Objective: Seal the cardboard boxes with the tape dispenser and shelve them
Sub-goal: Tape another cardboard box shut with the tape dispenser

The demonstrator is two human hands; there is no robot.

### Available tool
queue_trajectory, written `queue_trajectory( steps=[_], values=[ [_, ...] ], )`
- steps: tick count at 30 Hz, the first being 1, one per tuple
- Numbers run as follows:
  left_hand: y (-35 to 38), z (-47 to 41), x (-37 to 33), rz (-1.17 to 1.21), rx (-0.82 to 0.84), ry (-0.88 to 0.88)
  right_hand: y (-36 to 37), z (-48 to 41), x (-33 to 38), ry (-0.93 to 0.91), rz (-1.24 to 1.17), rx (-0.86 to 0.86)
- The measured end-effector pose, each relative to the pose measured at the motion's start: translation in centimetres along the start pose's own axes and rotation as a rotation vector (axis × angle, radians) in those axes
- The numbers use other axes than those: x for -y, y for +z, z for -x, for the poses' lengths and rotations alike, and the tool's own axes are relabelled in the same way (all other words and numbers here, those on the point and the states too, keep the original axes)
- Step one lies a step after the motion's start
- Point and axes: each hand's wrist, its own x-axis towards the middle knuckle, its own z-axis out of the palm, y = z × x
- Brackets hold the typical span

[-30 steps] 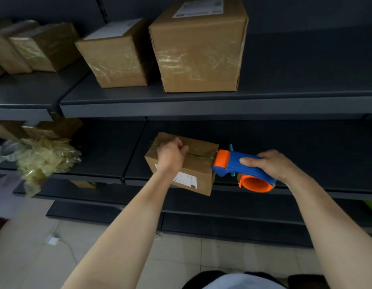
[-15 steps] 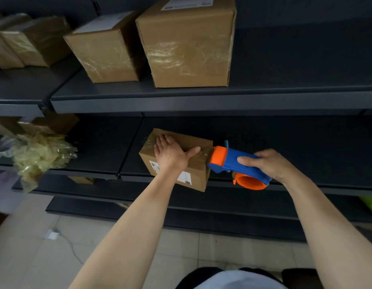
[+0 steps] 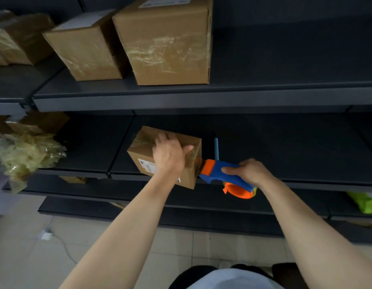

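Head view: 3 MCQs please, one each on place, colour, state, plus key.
1. Where is the tape dispenser? A) at the small box's right end B) on the top shelf C) on the floor
2. Dispenser colours? A) red, black B) blue, orange C) green, white
3. State of the left hand? A) gripping the dispenser B) hanging idle C) flat on the box

1 A, its orange head meets the box's right end. 2 B, blue body, orange head. 3 C, palm down on the box top.

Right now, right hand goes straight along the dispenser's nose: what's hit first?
The small cardboard box, at its right end; the tape dispenser gripped by the right hand seems to touch it, though depth is unclear.
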Motion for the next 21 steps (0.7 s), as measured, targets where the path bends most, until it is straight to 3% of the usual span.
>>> queue_trajectory(
  steps=[3, 8, 12, 17, 21],
  values=[
    [0.8, 1.6, -1.6, -0.056, 0.120, 0.002, 0.6, 0.1, 0.6, 0.020, 0.016, 0.013],
    [-0.2, 2.2, -2.0, -0.047, 0.090, 0.073, -0.1, 1.0, 1.0, -0.002, 0.009, 0.012],
    [-3.6, 1.6, -1.3, 0.263, 0.009, 0.053, -3.6, 3.1, 2.6, -0.087, -0.032, -0.032],
    [-7.1, 0.1, 0.6, 0.652, 0.099, 0.000, -7.2, 6.1, 6.1, -0.153, 0.019, -0.085],
    [-7.0, -0.3, 2.9, 0.913, 0.169, -0.145, -6.9, 7.6, 8.8, -0.147, 0.032, -0.128]
  ],
)
